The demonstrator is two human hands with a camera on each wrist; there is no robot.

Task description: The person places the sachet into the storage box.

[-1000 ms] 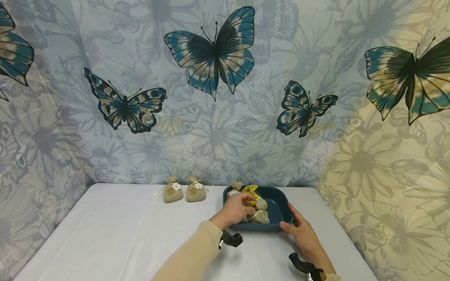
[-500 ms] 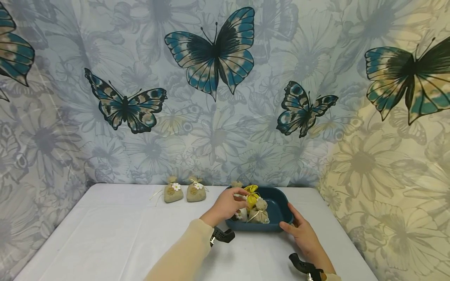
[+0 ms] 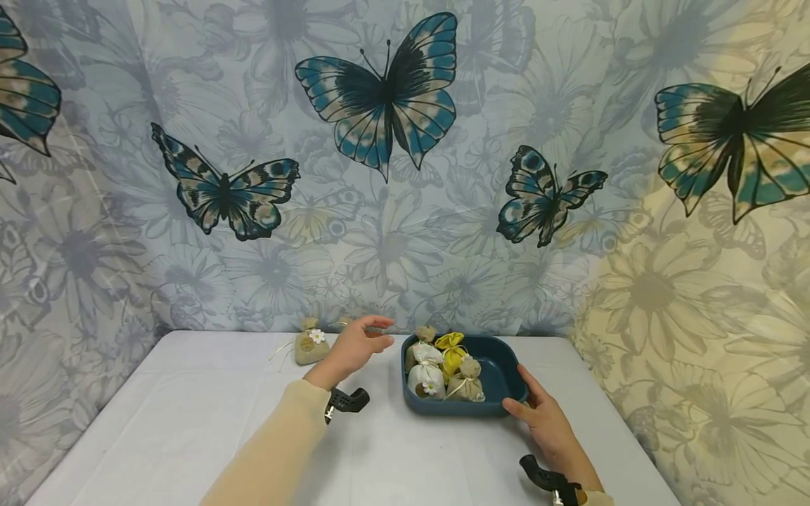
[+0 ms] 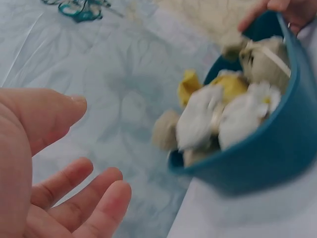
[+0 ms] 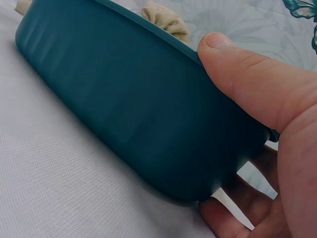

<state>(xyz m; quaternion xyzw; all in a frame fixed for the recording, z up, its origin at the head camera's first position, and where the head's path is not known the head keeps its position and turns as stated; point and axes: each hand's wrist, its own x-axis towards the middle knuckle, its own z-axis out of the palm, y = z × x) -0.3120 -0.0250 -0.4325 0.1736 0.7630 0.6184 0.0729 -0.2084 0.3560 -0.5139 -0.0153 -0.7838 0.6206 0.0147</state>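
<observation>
My left hand (image 3: 356,346) hangs over the table, holding nothing, fingers spread apart from the thumb. Left of it sits a burlap sachet (image 3: 312,351) with a white flower; a second one is almost hidden behind the hand. A dark teal plastic box (image 3: 452,408) stands to the right, its near right corner gripped by my right hand (image 3: 547,422). In the right wrist view the thumb (image 5: 242,67) presses near the rim and the fingers go round the end. Inside the box's left half are a white sachet (image 3: 425,379), a yellow sachet (image 3: 451,355) and two burlap sachets (image 3: 465,386).
A white cloth (image 3: 158,422) covers the table. Close behind its back edge hangs a fabric backdrop (image 3: 392,260) printed with flowers and butterflies. Black wrist straps with camera mounts (image 3: 348,400) are on both wrists.
My left hand has left the sachets in the box and moved left toward the two burlap sachets, now covering one. The white sachet has come into full view. My right hand stays at the box.
</observation>
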